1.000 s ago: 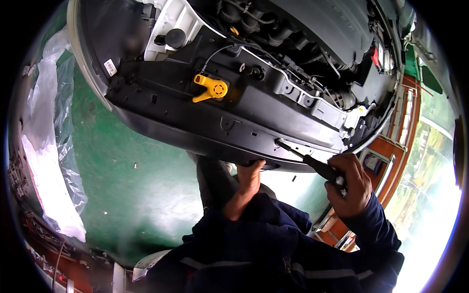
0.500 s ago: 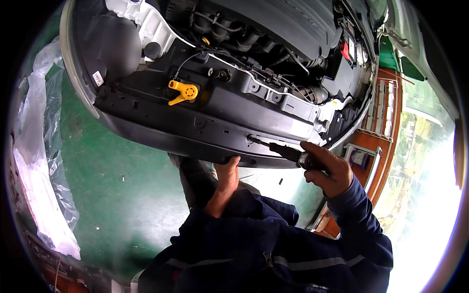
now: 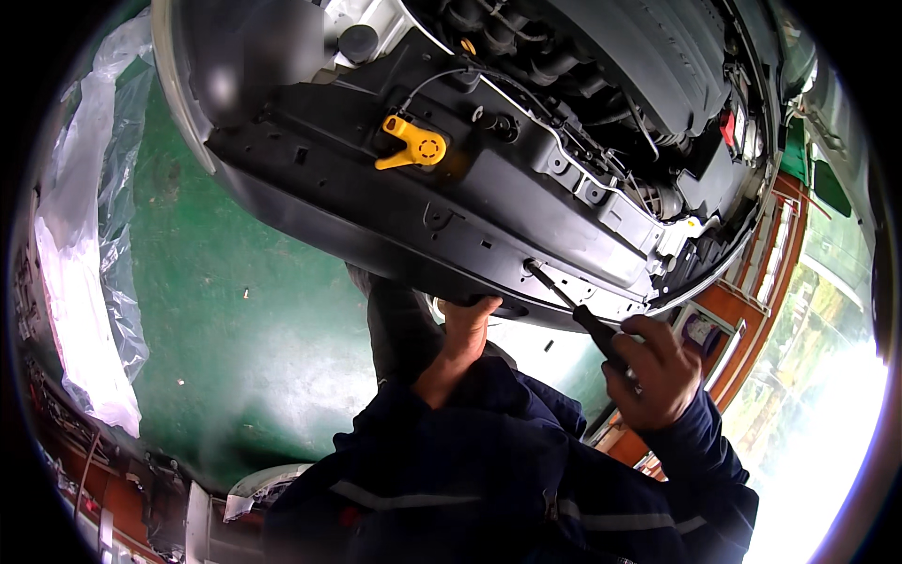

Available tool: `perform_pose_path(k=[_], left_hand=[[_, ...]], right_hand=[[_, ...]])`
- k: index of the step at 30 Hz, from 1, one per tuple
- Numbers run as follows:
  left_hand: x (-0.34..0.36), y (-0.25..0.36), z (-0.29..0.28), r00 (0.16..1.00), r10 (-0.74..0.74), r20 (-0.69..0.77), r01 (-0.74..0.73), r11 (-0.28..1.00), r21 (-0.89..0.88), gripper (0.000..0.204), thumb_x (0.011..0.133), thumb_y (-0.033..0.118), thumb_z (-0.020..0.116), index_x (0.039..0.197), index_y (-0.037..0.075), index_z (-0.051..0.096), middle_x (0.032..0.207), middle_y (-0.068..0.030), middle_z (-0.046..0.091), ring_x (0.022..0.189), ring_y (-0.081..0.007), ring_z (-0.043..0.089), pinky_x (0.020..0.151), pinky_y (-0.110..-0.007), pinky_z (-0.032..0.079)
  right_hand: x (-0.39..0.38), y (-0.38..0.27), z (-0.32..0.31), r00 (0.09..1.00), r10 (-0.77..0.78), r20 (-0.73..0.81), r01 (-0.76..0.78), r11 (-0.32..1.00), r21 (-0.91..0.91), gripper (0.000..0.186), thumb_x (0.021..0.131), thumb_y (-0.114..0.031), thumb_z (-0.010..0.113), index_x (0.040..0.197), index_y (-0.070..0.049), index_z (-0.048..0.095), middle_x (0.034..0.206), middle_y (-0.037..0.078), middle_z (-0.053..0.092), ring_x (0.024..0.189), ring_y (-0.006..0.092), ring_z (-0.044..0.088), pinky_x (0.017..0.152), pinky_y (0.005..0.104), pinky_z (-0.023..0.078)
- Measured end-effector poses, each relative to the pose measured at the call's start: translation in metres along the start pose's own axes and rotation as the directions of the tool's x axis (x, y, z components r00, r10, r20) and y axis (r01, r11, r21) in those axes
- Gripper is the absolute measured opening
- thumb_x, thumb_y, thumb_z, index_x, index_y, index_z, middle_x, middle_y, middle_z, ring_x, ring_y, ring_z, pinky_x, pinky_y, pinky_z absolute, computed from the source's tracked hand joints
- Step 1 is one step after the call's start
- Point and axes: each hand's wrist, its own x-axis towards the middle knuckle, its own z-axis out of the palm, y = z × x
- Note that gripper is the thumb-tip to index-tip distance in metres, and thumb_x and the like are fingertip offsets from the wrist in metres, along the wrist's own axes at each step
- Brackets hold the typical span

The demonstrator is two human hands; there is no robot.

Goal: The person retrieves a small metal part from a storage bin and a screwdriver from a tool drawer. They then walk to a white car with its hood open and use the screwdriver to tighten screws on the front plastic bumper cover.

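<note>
My right hand [image 3: 658, 374] is closed around the dark handle of a screwdriver [image 3: 596, 331]. Its metal shaft slants up and left, and the tip meets a small round fastener [image 3: 531, 267] in the top ledge of a car's black front bumper [image 3: 376, 252]. At the bumper's near edge, my left hand [image 3: 462, 336] grips from below. Its thumb lies against the rim, while the other fingers are hidden underneath. Farther left on the panel sits a yellow hood-release lever [image 3: 413, 146] with a cable running from it.
Beyond the bumper lies the open engine bay with a dark engine cover [image 3: 625, 61]. Clear plastic sheeting [image 3: 85, 254] hangs at the left over the green floor [image 3: 244, 329]. Orange-brown shelving [image 3: 766, 240] stands to the right beside bright windows.
The screwdriver's handle has swung lower and my right hand sits farther back on it, while the tip stays at the fastener. My left hand still grips the bumper. The whole view has shifted.
</note>
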Motion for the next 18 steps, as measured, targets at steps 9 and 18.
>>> perform_pose_path(k=[9,18], left_hand=[[-0.007,0.007,0.006,0.989,-0.142,-0.033,0.141,0.99,-0.01,0.051,0.072,-0.006,0.079,0.118,0.006,0.06,0.112,-0.0018,0.061,0.105,-0.0158,0.058,0.097,-0.032,0.044],[-0.006,0.01,0.011,0.992,-0.12,-0.037,0.119,0.993,-0.015,0.048,0.073,-0.009,0.076,0.117,0.005,0.06,0.111,-0.0022,0.062,0.105,-0.0158,0.058,0.098,-0.032,0.044]], right_hand=[[-0.005,-0.006,0.015,0.998,-0.052,0.02,0.055,0.981,-0.188,0.03,0.071,-0.003,0.075,0.101,-0.004,0.069,0.103,0.013,0.066,0.069,0.0215,0.068,0.057,0.0316,0.056],[0.027,0.009,-0.007,0.975,0.216,-0.051,-0.203,0.961,0.186,0.037,0.072,-0.002,0.074,0.107,-0.003,0.061,0.097,0.014,0.063,0.066,0.0301,0.067,0.061,0.0346,0.056]])
